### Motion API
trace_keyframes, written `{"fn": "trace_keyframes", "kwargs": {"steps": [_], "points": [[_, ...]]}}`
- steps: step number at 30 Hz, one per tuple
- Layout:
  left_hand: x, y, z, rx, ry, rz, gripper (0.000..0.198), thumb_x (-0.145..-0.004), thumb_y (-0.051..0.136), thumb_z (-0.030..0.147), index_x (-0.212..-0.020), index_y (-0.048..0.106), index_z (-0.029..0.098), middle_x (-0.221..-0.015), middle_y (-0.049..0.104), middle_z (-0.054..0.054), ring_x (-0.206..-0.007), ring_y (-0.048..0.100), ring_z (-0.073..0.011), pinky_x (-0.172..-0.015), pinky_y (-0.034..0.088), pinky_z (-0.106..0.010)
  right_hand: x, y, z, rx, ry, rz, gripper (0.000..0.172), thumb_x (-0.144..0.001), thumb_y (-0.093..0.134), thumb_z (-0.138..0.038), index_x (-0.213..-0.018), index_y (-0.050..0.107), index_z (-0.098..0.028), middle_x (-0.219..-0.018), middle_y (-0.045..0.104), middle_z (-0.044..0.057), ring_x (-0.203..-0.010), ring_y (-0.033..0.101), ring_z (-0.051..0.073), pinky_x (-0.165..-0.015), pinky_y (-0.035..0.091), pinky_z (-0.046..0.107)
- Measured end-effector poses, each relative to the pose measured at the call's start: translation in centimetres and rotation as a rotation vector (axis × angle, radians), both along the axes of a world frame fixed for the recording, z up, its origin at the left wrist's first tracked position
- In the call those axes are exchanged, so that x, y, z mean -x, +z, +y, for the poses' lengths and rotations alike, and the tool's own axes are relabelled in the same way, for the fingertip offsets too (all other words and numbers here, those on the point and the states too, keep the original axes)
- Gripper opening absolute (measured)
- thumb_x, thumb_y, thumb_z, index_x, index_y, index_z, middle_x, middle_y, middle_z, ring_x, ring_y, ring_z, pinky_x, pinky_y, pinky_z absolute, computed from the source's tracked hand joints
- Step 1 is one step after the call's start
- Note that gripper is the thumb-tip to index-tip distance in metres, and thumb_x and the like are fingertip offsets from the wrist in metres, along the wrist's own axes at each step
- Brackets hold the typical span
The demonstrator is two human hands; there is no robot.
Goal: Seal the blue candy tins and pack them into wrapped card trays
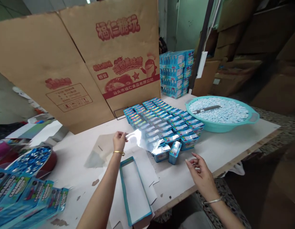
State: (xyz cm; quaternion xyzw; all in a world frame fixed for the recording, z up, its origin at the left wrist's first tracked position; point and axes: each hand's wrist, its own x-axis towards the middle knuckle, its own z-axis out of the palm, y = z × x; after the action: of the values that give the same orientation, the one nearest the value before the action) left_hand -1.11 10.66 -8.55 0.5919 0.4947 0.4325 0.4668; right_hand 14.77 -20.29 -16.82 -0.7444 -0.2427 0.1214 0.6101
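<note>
My left hand [120, 141] pinches the edge of a clear plastic film [144, 140], which stretches to the right over the near rows of small blue boxes [161, 122]. Light glares off the film. My right hand [200, 171] hovers over the table's front edge with fingers apart and bent, holding nothing. Close to it one small blue box [175, 152] stands slightly apart from the rows. Below my left hand lies an open shallow tray box [124, 184] with a blue rim and a white inside.
A turquoise basin [221, 127] of pale candies, with a scoop on top, stands at the right. Tall cardboard [90, 63] walls the back. Stacked blue packs [176, 74] stand behind. At left are a red bowl [53, 160] of blue wrapped pieces and blue cartons [28, 197].
</note>
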Motion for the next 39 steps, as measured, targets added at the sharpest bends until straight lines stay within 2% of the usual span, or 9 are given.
{"fn": "trace_keyframes", "kwargs": {"steps": [10, 15, 18, 21, 23, 27, 32, 36, 39], "points": [[15.2, -2.8, 1.0, 0.027, 0.565, 0.087, 0.022, -0.073, 0.053, 0.015, -0.067, 0.033, 0.020, -0.055, 0.050, 0.005, -0.062, 0.067, -0.0148, -0.062, 0.056, -0.029, 4.8, -2.8, -0.1, 0.025, 0.192, 0.151, 0.047, -0.076, 0.057, -0.061, -0.101, 0.064, -0.021, -0.084, 0.065, 0.006, -0.075, 0.061, 0.020, -0.064, 0.052, 0.029], [18.2, -1.3, -1.1, -0.011, 0.631, 0.315, 0.024, -0.066, 0.065, 0.017, -0.085, 0.051, 0.016, -0.099, 0.062, -0.013, -0.118, 0.053, -0.0342, -0.095, 0.044, -0.055, 5.0, -1.7, 1.2, -0.019, 0.052, 0.287, 0.073, -0.078, 0.054, -0.065, -0.135, 0.041, -0.022, -0.095, 0.060, 0.005, -0.075, 0.062, 0.018, -0.061, 0.054, 0.029], [15.7, 0.0, -2.5, -0.196, 0.541, 0.498, 0.046, -0.071, 0.066, 0.030, -0.112, 0.052, 0.013, -0.131, 0.048, -0.020, -0.135, 0.032, -0.0367, -0.110, 0.022, -0.058, 4.4, -0.9, 2.5, -0.073, 0.011, 0.412, 0.078, -0.080, 0.044, -0.071, -0.140, 0.035, -0.022, -0.102, 0.059, 0.007, -0.081, 0.064, 0.020, -0.061, 0.057, 0.031], [8.6, 0.2, -6.0, -0.411, 0.018, 0.543, 0.051, -0.078, 0.059, 0.040, -0.121, 0.052, 0.013, -0.129, 0.051, -0.019, -0.128, 0.042, -0.0313, -0.111, 0.027, -0.048, 4.5, -0.6, 3.5, -0.112, 0.092, 0.435, 0.073, -0.080, 0.042, -0.073, -0.130, 0.048, -0.021, -0.100, 0.062, 0.008, -0.086, 0.065, 0.022, -0.071, 0.058, 0.035], [2.8, -0.2, -9.4, -0.475, -0.324, 0.494, 0.070, -0.076, 0.062, 0.052, -0.135, 0.042, 0.020, -0.145, 0.038, -0.015, -0.137, 0.032, -0.0317, -0.113, 0.024, -0.048, 5.0, -0.4, 3.6, -0.126, 0.149, 0.436, 0.071, -0.080, 0.042, -0.073, -0.126, 0.052, -0.020, -0.098, 0.064, 0.008, -0.088, 0.065, 0.022, -0.074, 0.058, 0.036], [-5.3, -1.0, -14.6, -0.417, -0.561, 0.655, 0.115, -0.052, 0.076, 0.066, -0.146, 0.024, 0.025, -0.158, 0.003, -0.016, -0.140, -0.004, -0.0483, -0.106, 0.009, -0.070, 4.4, -0.1, 2.8, -0.099, 0.266, 0.453, 0.071, -0.084, 0.033, -0.072, -0.120, 0.058, -0.016, -0.093, 0.067, 0.011, -0.085, 0.065, 0.024, -0.069, 0.057, 0.037], [-4.4, -1.2, -15.3, -0.484, -0.698, 0.705, 0.117, -0.058, 0.076, 0.058, -0.150, 0.011, 0.026, -0.158, -0.008, -0.013, -0.141, -0.015, -0.0422, -0.107, -0.001, -0.068, 0.7, -0.1, 3.1, -0.100, 0.198, 0.142, 0.068, -0.085, 0.043, -0.056, -0.143, 0.034, -0.022, -0.137, 0.047, 0.014, -0.112, 0.055, 0.025, -0.086, 0.052, 0.041], [-1.8, -1.8, -14.9, -0.336, -0.719, 0.516, 0.096, -0.078, 0.061, 0.050, -0.150, 0.001, 0.029, -0.159, -0.006, -0.010, -0.144, -0.009, -0.0311, -0.115, 0.006, -0.054, 0.1, -0.5, 3.8, -0.111, 0.411, -0.029, 0.054, -0.083, 0.051, -0.037, -0.134, 0.044, -0.022, -0.127, 0.053, 0.012, -0.118, 0.051, 0.025, -0.093, 0.048, 0.041], [-2.3, -2.2, -15.3, -0.330, -0.723, 0.547, 0.110, -0.071, 0.065, 0.061, -0.150, -0.004, 0.027, -0.158, -0.011, -0.012, -0.144, -0.011, -0.0324, -0.116, 0.007, -0.052, 1.2, -1.0, 3.7, -0.087, 0.371, -0.050, 0.043, -0.080, 0.054, -0.029, -0.122, 0.050, -0.020, -0.114, 0.055, 0.011, -0.106, 0.054, 0.025, -0.086, 0.050, 0.041]]}}
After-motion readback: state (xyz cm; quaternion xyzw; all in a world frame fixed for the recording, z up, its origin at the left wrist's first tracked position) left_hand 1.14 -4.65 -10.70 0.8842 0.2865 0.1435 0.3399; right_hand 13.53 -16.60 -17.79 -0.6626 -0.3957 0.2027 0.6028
